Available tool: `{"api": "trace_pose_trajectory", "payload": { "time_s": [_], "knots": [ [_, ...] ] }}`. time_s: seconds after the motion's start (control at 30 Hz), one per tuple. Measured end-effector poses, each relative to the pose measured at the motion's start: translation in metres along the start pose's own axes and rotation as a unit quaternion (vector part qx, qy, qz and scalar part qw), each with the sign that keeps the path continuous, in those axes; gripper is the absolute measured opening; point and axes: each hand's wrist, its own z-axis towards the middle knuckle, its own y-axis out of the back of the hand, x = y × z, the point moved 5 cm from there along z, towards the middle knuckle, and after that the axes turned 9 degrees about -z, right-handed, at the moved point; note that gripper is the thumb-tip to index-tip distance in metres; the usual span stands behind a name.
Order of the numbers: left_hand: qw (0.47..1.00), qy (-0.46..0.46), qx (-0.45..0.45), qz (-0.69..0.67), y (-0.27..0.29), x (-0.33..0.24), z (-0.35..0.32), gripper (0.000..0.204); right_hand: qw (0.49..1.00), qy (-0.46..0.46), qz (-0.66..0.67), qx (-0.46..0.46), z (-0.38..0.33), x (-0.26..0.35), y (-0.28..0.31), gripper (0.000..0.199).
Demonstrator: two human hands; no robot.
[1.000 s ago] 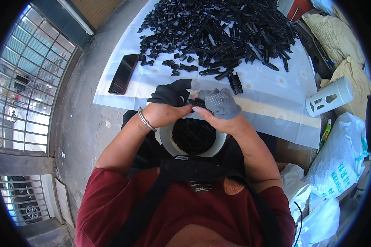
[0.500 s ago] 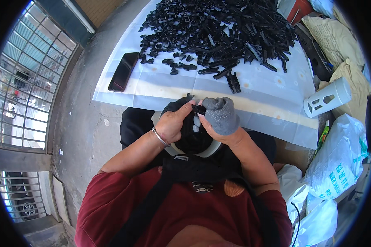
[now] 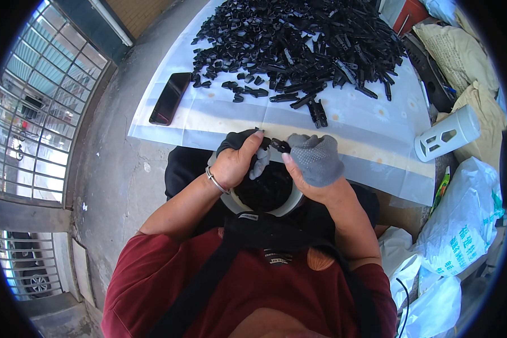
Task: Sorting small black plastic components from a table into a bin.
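Observation:
My right hand [image 3: 316, 160], in a grey dotted glove with the thumb bare, pinches a small black plastic piece [image 3: 280, 146]. Close to its left end is my left hand [image 3: 238, 156], in a dark and grey glove with a bare thumb and a bangle at the wrist. The fingers of that hand are closed; whatever lies in them is mostly hidden. Below both hands, a white bucket [image 3: 296, 201] sits at my lap with dark pieces [image 3: 265, 188] inside. On the table, a large heap of black plastic parts [image 3: 287, 42] spreads out, some short, some long and clip-like.
A phone [image 3: 170, 98] lies on the left of the white-covered table [image 3: 219, 119]. At the table's right edge a pale cylindrical container [image 3: 448, 133] lies tilted. Plastic bags [image 3: 462, 217] and cloth sacks [image 3: 453, 50] crowd the right side. A barred gate [image 3: 45, 107] stands at left.
My hands have drawn slightly apart, the right moving rightward with the black piece. More of the bucket's dark contents shows between them.

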Motion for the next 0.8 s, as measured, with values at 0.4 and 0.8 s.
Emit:
{"api": "trace_pose_trajectory", "payload": {
  "time_s": [0.4, 0.8],
  "knots": [
    [0.998, -0.015, 0.01, 0.054, -0.006, -0.007, 0.002, 0.027, 0.982, 0.086, -0.164, -0.022, 0.002, 0.013, -0.01, 0.015],
    [0.933, -0.054, -0.005, 0.354, 0.028, -0.008, -0.001, 0.029, 0.992, -0.032, -0.121, 0.024, 0.006, -0.036, -0.002, 0.02]
  ]
}}
